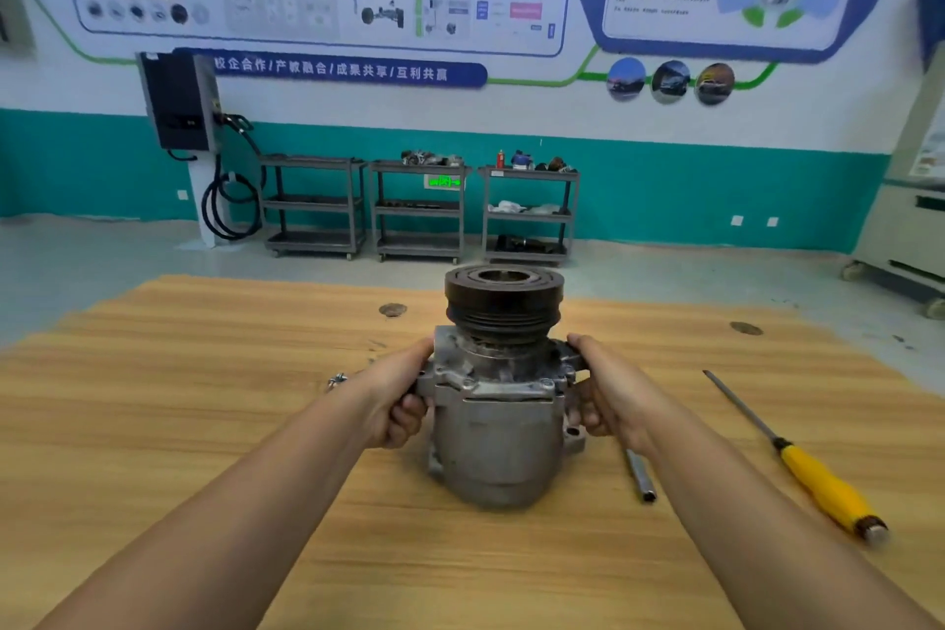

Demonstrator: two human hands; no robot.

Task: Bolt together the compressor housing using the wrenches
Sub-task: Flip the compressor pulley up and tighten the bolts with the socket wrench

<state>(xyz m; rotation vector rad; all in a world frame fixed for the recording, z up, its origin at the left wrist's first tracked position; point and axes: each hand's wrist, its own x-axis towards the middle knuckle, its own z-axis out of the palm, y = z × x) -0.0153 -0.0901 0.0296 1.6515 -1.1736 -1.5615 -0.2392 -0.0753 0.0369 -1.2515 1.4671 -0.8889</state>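
A grey metal compressor [498, 430] with a black grooved pulley [503, 304] on top stands upright in the middle of the wooden table [204, 373]. My left hand [404, 394] grips its left mounting ear, fingers curled under the flange. My right hand [608, 389] grips the right mounting ear in the same way. A slim metal socket wrench [642, 476] lies on the table just right of the housing, partly under my right forearm. A long-shafted tool with a yellow handle [818, 481] lies further right.
Small bolts [337, 380] lie on the table left of my left wrist. Beyond the table's far edge stand three grey shelf carts [419, 210] against a teal wall, and a charging unit [179, 102] hangs at the left.
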